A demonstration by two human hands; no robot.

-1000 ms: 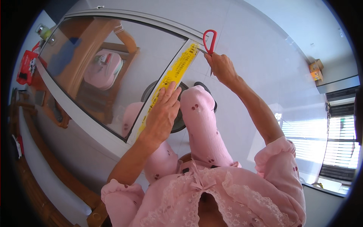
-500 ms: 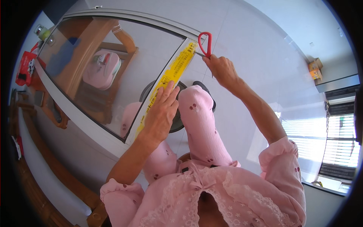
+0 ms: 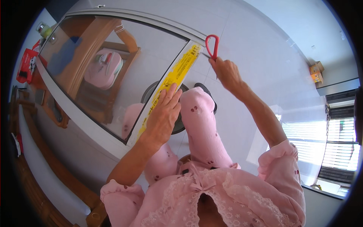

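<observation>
A pair of scissors (image 3: 216, 47) with red handles is gripped in my right hand (image 3: 228, 75), one handle loop pointing up and away. A thin blade sticks out to the left, its tip close to the far end of a yellow label (image 3: 185, 62) with black print. I cannot tell if the tip touches the frame. The worn-edged label runs along the white frame (image 3: 133, 138) of a glass panel (image 3: 151, 49). My left hand (image 3: 162, 113) rests on the near part of this label, fingers stretched out, covering some of it.
My pink-clad knee (image 3: 196, 100) is right of the frame, with a dark round object (image 3: 180, 126) partly behind it. Through the glass shows a wooden chair with a pink seat (image 3: 104, 70). A red bag (image 3: 27, 66) is at far left, small boxes (image 3: 316, 72) at right.
My right hand and the scissors have shifted slightly right and nearer, and the blade tip has drawn away from the label's far end. My left hand stays on the label.
</observation>
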